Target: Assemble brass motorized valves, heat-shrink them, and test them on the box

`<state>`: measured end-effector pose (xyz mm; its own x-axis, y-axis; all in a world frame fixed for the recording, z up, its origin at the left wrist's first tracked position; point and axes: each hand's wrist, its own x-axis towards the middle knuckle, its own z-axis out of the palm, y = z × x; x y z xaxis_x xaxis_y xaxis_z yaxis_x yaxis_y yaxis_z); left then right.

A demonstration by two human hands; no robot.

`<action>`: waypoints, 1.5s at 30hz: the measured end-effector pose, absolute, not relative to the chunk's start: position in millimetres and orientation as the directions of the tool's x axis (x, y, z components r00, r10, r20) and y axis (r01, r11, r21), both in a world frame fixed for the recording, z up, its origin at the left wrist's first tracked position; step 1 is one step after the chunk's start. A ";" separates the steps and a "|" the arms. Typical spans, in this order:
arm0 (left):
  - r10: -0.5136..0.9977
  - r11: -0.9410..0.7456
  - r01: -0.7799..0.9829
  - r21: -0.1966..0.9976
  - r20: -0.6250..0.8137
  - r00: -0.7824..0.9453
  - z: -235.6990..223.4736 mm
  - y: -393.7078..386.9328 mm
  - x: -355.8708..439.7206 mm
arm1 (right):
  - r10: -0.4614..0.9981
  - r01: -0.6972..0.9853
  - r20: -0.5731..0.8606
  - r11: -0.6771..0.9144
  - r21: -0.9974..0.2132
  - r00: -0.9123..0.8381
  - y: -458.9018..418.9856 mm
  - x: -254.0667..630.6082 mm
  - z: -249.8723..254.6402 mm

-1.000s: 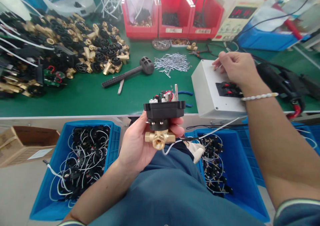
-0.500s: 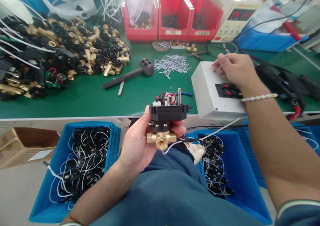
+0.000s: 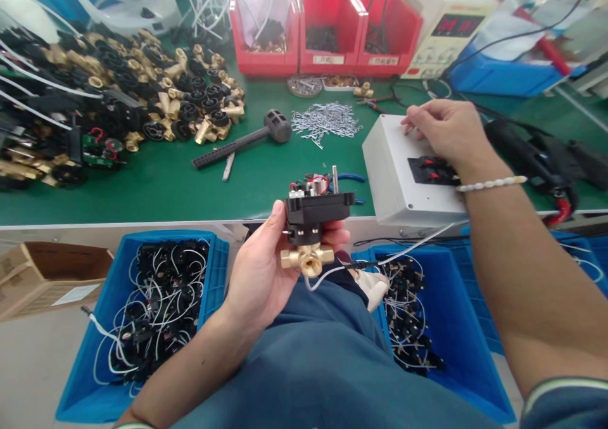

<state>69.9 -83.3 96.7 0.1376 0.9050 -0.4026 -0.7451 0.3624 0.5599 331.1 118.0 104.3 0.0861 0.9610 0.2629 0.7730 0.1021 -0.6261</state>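
Observation:
My left hand (image 3: 261, 270) is wrapped round a motorized brass valve (image 3: 311, 261), holding it upright in front of my lap. Its black housing (image 3: 320, 208) is uncovered on top, with red wires, white connectors and a metal pin showing. From the valve, a white cable (image 3: 408, 249) runs right towards the grey control box (image 3: 389, 175). Over that box rests my right hand (image 3: 444, 128), its thumb and fingers pinched at what looks like a small toggle switch (image 3: 405, 130), mostly hidden. Beside my right wrist is a black terminal with red clips (image 3: 433, 170).
A rubber mallet (image 3: 242, 144), a pile of metal pins (image 3: 327, 123) and blue-handled pliers (image 3: 351, 177) lie on the green bench. Brass valve bodies (image 3: 204, 131) heap at left. Red bins (image 3: 330, 61) and a power supply (image 3: 432, 49) stand behind. Blue crates (image 3: 216, 277) flank my legs.
My left hand has tilted the valve slightly, and its housing has shifted a little left. The right hand stays at the same spot on the box.

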 end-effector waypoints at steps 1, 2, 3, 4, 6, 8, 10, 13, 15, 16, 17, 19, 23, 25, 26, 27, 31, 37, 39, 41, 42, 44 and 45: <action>0.906 0.361 -0.750 0.554 -0.399 0.141 96.6 -83.2 70.0 | 0.960 0.771 0.269 0.109 -0.627 0.083 117.9 331.0 104.4; 0.906 0.361 -0.756 0.546 -0.399 0.144 96.7 -83.0 70.3 | 0.958 0.770 0.278 0.125 -0.626 0.071 118.1 331.6 104.0; 0.904 0.363 -0.761 0.538 -0.401 0.147 97.0 -82.6 70.6 | 0.955 0.769 0.291 0.143 -0.623 0.058 118.6 332.6 103.4; 0.902 0.366 -0.764 0.532 -0.405 0.150 97.2 -82.3 70.9 | 0.952 0.767 0.302 0.161 -0.621 0.045 119.3 333.7 102.7; 0.897 0.370 -0.762 0.531 -0.417 0.145 97.6 -82.1 71.2 | 0.951 0.764 0.306 0.175 -0.621 0.031 120.5 335.8 101.2; 0.898 0.365 -0.756 0.544 -0.420 0.131 97.4 -82.4 71.0 | 0.956 0.766 0.291 0.153 -0.624 0.046 121.4 337.1 100.2; 0.902 0.354 -0.749 0.560 -0.417 0.115 96.8 -82.9 70.5 | 0.958 0.770 0.278 0.128 -0.625 0.066 121.8 337.8 99.6; 0.902 0.347 -0.745 0.570 -0.420 0.100 96.2 -83.1 70.1 | 0.957 0.769 0.284 0.134 -0.625 0.064 122.1 338.6 99.2; 0.899 0.356 -0.747 0.562 -0.424 0.109 96.1 -82.7 70.2 | 0.956 0.762 0.286 0.142 -0.631 0.059 121.8 338.4 99.2; 0.897 0.361 -0.749 0.556 -0.426 0.116 96.0 -82.3 70.2 | 0.956 0.760 0.286 0.140 -0.634 0.062 121.3 337.8 99.5; 0.896 0.366 -0.751 0.550 -0.426 0.124 95.9 -82.0 70.2 | 0.956 0.759 0.286 0.137 -0.636 0.067 120.7 337.0 99.9; 0.897 0.368 -0.756 0.541 -0.422 0.135 95.5 -81.6 70.2 | 0.956 0.758 0.285 0.135 -0.638 0.069 119.0 334.7 101.2; 0.900 0.366 -0.761 0.536 -0.413 0.142 95.4 -81.8 70.3 | 0.960 0.769 0.265 0.103 -0.631 0.090 116.2 331.3 104.2; 0.893 0.374 -0.763 0.527 -0.427 0.142 96.8 -81.2 70.8 | 0.963 0.779 0.250 0.081 -0.622 0.100 116.5 331.8 104.5; 0.884 0.383 -0.769 0.512 -0.444 0.145 98.0 -80.5 71.1 | 0.964 0.782 0.249 0.082 -0.617 0.095 117.2 332.7 104.1; 0.871 0.398 -0.779 0.484 -0.466 0.155 99.3 -79.7 71.3 | 0.964 0.784 0.253 0.093 -0.613 0.084 118.1 334.0 103.3; 0.803 0.488 -0.814 0.315 -0.527 0.277 102.4 -77.3 69.4 | 0.960 0.785 0.275 0.128 -0.606 0.056 123.9 341.9 97.4; 0.822 0.509 -0.819 0.266 -0.433 0.371 99.5 -81.1 63.1 | 0.961 0.799 0.275 0.165 -0.578 0.000 134.4 352.9 89.9; 0.825 0.507 -0.824 0.252 -0.419 0.379 99.1 -81.5 62.7 | 0.958 0.815 0.285 0.154 -0.559 0.015 135.9 352.1 90.0; 0.823 0.511 -0.824 0.246 -0.418 0.385 98.7 -81.5 63.0 | 0.958 0.833 0.280 0.111 -0.542 0.055 135.6 348.8 91.2; 0.822 0.514 -0.822 0.244 -0.414 0.391 98.3 -81.6 63.1 | 0.958 0.838 0.277 0.093 -0.538 0.072 134.8 346.8 92.0; 0.825 0.518 -0.822 0.237 -0.391 0.408 97.0 -82.2 63.3 | 0.957 0.836 0.277 0.079 -0.543 0.090 132.2 342.8 93.7; 0.829 0.518 -0.823 0.233 -0.374 0.416 96.2 -82.8 63.5 | 0.955 0.831 0.281 0.080 -0.551 0.094 130.7 340.9 94.5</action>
